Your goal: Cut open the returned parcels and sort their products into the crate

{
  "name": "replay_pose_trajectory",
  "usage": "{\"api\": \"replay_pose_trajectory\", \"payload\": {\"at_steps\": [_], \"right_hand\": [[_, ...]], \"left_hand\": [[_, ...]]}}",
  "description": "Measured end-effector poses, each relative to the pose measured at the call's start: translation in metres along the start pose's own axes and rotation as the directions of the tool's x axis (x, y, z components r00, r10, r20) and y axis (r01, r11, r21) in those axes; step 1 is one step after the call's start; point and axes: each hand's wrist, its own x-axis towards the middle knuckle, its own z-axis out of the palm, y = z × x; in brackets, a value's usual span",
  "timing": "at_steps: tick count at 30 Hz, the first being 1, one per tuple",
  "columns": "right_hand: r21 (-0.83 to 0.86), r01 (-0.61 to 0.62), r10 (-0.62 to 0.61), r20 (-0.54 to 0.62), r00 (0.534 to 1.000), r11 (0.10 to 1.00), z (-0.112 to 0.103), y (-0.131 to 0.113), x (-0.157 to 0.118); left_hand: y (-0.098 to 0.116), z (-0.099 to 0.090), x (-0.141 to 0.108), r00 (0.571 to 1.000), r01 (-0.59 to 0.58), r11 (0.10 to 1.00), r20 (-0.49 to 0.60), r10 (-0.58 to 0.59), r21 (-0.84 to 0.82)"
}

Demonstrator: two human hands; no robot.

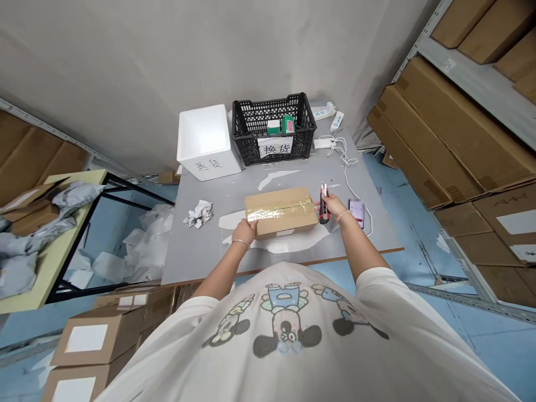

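Observation:
A sealed cardboard box [281, 213] lies on the grey table, with shiny clear tape across its top. My left hand [243, 230] grips the box's near left corner, fingers closed against its end. Just past the right end of the box, my right hand [334, 205] has its fingers closed on a red and black utility knife [324, 205]. The knife points away from me; how far its blade is out is too small to tell. A phone [357, 212] with its screen lit lies beside my right wrist.
Behind the box stand a black plastic crate [274, 151] with small green-and-white boxes and a white foam box [209, 162]. Crumpled paper [199, 214] lies left. White cables [345, 153] and power strips [321, 112] sit at the back right. Carton shelves [464, 139] flank the right.

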Motion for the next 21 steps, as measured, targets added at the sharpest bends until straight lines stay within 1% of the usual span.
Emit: {"api": "replay_pose_trajectory", "payload": {"at_steps": [1, 2, 3, 4, 5, 6, 7, 8, 10, 11, 13, 15, 17, 19, 21], "right_hand": [[-0.110, 0.023, -0.024, -0.010, 1.000, 0.994, -0.003, -0.001, -0.003], [-0.238, 0.061, -0.066, -0.013, 0.998, 0.969, -0.005, -0.004, -0.007], [-0.375, 0.119, -0.129, 0.000, 0.992, 0.919, -0.003, -0.008, -0.011], [-0.510, 0.195, -0.204, 0.040, 0.978, 0.838, 0.001, -0.013, -0.015], [-0.621, 0.283, -0.275, 0.111, 0.955, 0.731, 0.009, -0.020, -0.020], [-0.700, 0.370, -0.327, 0.204, 0.923, 0.611, 0.021, -0.027, -0.024], [-0.748, 0.449, -0.352, 0.302, 0.886, 0.489, 0.035, -0.034, -0.029], [-0.771, 0.511, -0.348, 0.393, 0.851, 0.379, 0.052, -0.041, -0.034], [-0.786, 0.587, -0.295, 0.523, 0.800, 0.197, 0.090, -0.054, -0.041], [-0.777, 0.617, -0.268, 0.572, 0.775, 0.126, 0.109, -0.058, -0.044], [-0.745, 0.667, -0.221, 0.648, 0.729, 0.017, 0.143, -0.065, -0.047], [-0.715, 0.696, -0.167, 0.695, 0.700, -0.060, 0.168, -0.070, -0.045], [-0.696, 0.707, -0.118, 0.718, 0.686, -0.122, 0.183, -0.074, -0.041], [-0.674, 0.719, -0.083, 0.737, 0.671, -0.168, 0.192, -0.077, -0.036], [-0.653, 0.731, -0.067, 0.753, 0.655, -0.198, 0.196, -0.080, -0.032]], "left_hand": [[0.000, 0.001, 0.000, 1.000, -0.001, 1.000, -0.010, 0.001, -0.014], [0.000, 0.003, -0.001, 1.000, -0.001, 1.000, -0.018, 0.000, -0.031], [0.000, 0.006, -0.002, 1.000, 0.000, 0.999, -0.023, -0.001, -0.047], [0.000, 0.008, -0.004, 1.000, 0.005, 0.998, -0.026, -0.006, -0.062], [0.000, 0.011, -0.005, 1.000, 0.011, 0.997, -0.024, -0.013, -0.072], [0.001, 0.013, -0.007, 1.000, 0.020, 0.997, -0.018, -0.022, -0.080], [0.002, 0.015, -0.008, 0.999, 0.031, 0.996, -0.010, -0.032, -0.086], [0.003, 0.017, -0.009, 0.999, 0.042, 0.995, 0.001, -0.042, -0.089], [0.005, 0.018, -0.010, 0.998, 0.063, 0.994, 0.023, -0.061, -0.093], [0.007, 0.017, -0.010, 0.997, 0.072, 0.993, 0.033, -0.069, -0.092], [0.009, 0.015, -0.009, 0.995, 0.084, 0.992, 0.053, -0.079, -0.091], [0.010, 0.013, -0.008, 0.994, 0.091, 0.990, 0.071, -0.084, -0.103], [0.010, 0.012, -0.008, 0.993, 0.093, 0.987, 0.083, -0.083, -0.130], [0.010, 0.013, -0.007, 0.993, 0.096, 0.981, 0.090, -0.082, -0.168], [0.009, 0.014, -0.007, 0.993, 0.097, 0.974, 0.091, -0.080, -0.206]]}}
